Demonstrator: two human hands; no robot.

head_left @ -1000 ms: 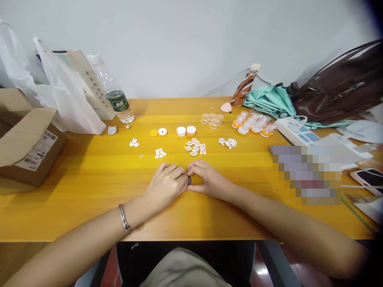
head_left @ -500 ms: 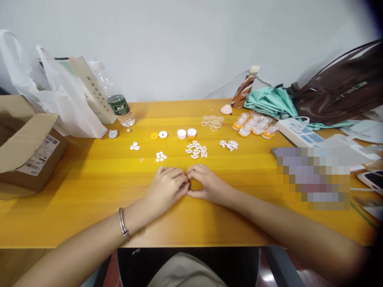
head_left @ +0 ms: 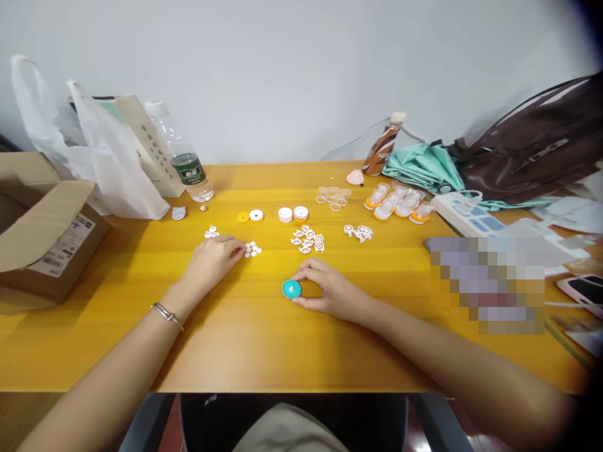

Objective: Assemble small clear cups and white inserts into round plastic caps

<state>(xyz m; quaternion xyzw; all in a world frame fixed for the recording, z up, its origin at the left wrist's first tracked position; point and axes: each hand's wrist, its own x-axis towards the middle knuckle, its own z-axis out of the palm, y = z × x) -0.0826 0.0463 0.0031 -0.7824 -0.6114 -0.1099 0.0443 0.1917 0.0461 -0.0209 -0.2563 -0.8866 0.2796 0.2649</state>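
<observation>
Best kept light and steady, the right hand's [head_left: 336,294] fingers curve open around the teal disc [head_left: 287,291], pinching its rim, in the head view. The left hand's [head_left: 210,260] fingers bunch at small white discs [head_left: 253,246], any hold unclear. Glossy yellow-brown worktop [head_left: 235,351]; pale wall [head_left: 282,75] behind.

Wall [head_left: 282,75]: plain, pale blue-grey, located behind the far edge of the table. Thin cable [head_left: 351,143]: runs against the wall, right of centre. Table [head_left: 235,351]: yellow-brown, wood-grain top; grain bands run left to right. Light: diffuse; soft sheen on the tabletop toward the near edge. Below the near edge: black panel [head_left: 264,411] between dark grey bars [head_left: 440,420]. Floor [head_left: 419,439]: reddish and glossy, partly visible beside the bars.
</observation>
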